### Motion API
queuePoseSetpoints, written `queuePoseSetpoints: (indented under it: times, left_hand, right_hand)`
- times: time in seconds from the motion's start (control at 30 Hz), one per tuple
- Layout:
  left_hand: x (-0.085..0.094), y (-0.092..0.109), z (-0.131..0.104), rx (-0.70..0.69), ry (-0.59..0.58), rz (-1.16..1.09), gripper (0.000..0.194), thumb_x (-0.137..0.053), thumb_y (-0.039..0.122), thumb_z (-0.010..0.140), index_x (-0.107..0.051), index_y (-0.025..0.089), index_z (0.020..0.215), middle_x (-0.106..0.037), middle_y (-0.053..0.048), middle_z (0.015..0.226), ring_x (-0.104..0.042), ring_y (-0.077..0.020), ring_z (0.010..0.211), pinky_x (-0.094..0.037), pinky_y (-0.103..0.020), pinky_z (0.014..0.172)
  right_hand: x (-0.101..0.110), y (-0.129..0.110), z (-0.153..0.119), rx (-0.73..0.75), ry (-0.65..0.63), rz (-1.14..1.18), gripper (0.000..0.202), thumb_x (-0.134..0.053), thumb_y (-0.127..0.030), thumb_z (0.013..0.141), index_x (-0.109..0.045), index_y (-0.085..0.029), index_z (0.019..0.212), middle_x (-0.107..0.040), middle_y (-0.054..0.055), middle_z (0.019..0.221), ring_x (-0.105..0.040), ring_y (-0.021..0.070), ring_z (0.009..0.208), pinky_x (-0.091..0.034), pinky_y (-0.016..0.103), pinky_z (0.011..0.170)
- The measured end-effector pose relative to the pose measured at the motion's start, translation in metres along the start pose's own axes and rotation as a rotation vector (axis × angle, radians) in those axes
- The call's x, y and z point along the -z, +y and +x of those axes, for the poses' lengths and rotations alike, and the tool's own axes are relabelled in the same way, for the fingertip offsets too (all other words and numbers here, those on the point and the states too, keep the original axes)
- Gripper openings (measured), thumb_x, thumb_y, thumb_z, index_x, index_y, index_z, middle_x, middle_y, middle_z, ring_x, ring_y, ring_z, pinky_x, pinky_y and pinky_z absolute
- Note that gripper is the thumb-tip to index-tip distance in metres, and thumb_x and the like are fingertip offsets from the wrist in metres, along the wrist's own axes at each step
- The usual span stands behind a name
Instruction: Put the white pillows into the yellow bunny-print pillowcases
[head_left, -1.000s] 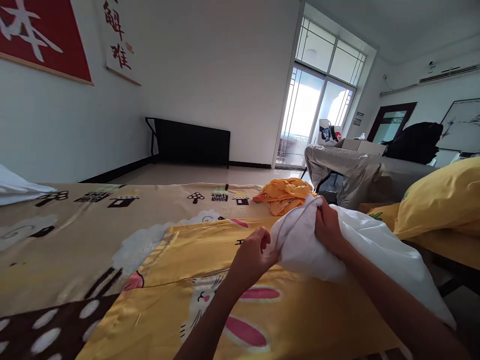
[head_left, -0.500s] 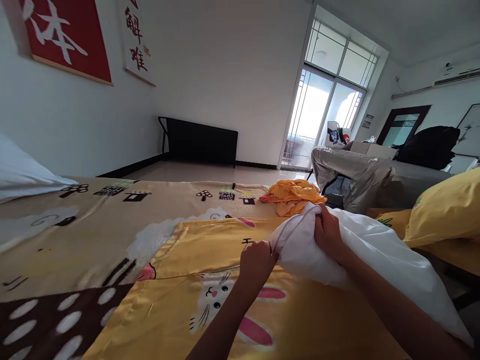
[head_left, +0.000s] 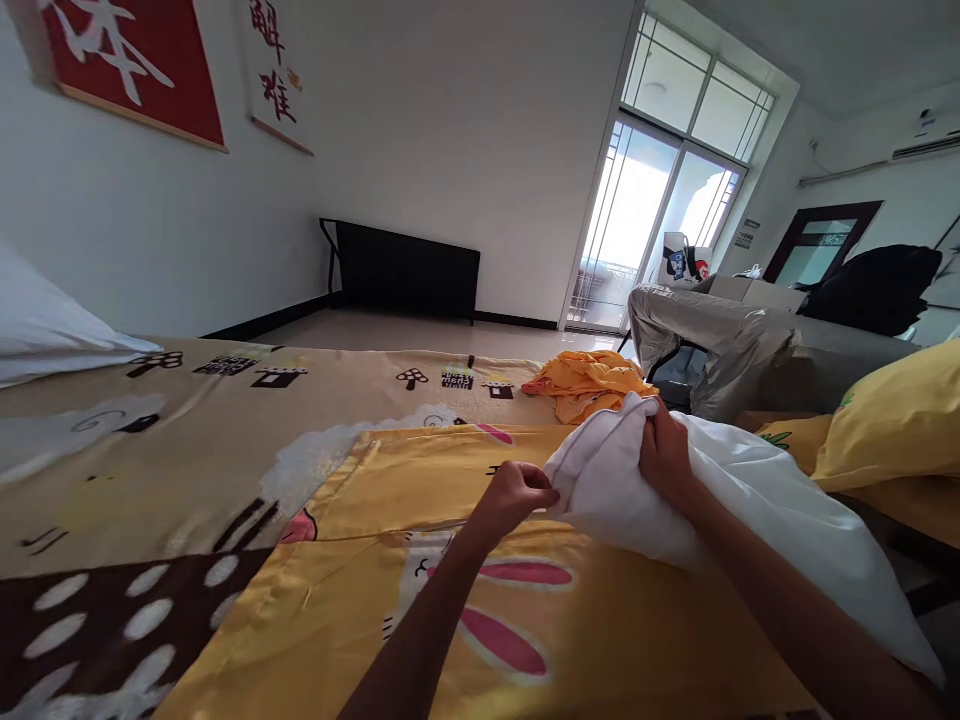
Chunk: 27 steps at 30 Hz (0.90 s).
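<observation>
A plump white pillow [head_left: 780, 500] stretches from the right edge toward the middle, with a piped seam along its near end. My right hand [head_left: 667, 455] is closed around the upper corner of that end. My left hand [head_left: 514, 500] pinches the lower corner between thumb and fingers. Beneath both hands a yellow pillowcase [head_left: 345, 580] lies flat, printed with a white rabbit that has pink ears. My left forearm covers part of the rabbit's face.
A beige patterned blanket [head_left: 345, 385] spreads under the pillowcase. Crumpled orange cloth [head_left: 592, 385] lies beyond the pillow. A yellow pillow [head_left: 892, 425] is at the right, white cloth [head_left: 60, 335] at the left. Farther back stand a plastic-covered table [head_left: 690, 305] and a black folded panel [head_left: 405, 270].
My left hand's fingers have shifted from a fist-like hold to a lighter pinch at the pillow's corner. My right hand keeps its hold. The view has tilted slightly.
</observation>
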<state>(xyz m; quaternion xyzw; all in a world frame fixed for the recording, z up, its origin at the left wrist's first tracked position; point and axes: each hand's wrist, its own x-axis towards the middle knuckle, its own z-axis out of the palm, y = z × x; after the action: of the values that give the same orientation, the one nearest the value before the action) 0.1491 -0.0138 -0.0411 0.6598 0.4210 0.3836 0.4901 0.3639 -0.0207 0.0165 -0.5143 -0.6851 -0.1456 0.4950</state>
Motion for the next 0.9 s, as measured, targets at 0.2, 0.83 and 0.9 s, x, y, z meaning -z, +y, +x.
queuePoseSetpoints:
  times: [0.2, 0.83, 0.9]
  left_hand:
    - [0.020, 0.010, -0.007, 0.022, -0.083, -0.221, 0.025, -0.067, 0.036, 0.055, -0.056, 0.014, 0.060, -0.041, 0.006, 0.053, -0.029, -0.0056, 0.050, -0.022, -0.021, 0.050]
    - [0.026, -0.004, -0.005, 0.074, -0.054, 0.066, 0.030, -0.059, 0.042, 0.065, -0.047, 0.017, 0.051, -0.043, 0.006, 0.041, -0.041, -0.0084, 0.037, -0.027, -0.021, 0.044]
    - [0.024, 0.000, -0.008, 0.096, -0.182, 0.119, 0.030, -0.058, 0.039, 0.065, -0.047, 0.017, 0.048, -0.043, 0.005, 0.040, -0.043, -0.0089, 0.037, -0.026, -0.022, 0.044]
  right_hand:
    - [0.000, 0.007, -0.003, 0.020, -0.001, 0.001, 0.009, -0.033, -0.023, 0.079, -0.037, -0.024, 0.071, -0.048, -0.002, 0.056, -0.043, 0.0164, 0.050, -0.031, 0.028, 0.050]
    - [0.010, 0.015, -0.011, 0.014, -0.018, -0.005, 0.010, -0.035, -0.024, 0.080, -0.040, -0.024, 0.071, -0.049, -0.002, 0.057, -0.045, 0.0160, 0.052, -0.032, 0.027, 0.053]
    - [0.010, 0.016, -0.009, 0.020, -0.013, -0.019, 0.010, -0.035, -0.023, 0.080, -0.040, -0.024, 0.071, -0.049, -0.002, 0.057, -0.045, 0.0159, 0.052, -0.032, 0.027, 0.053]
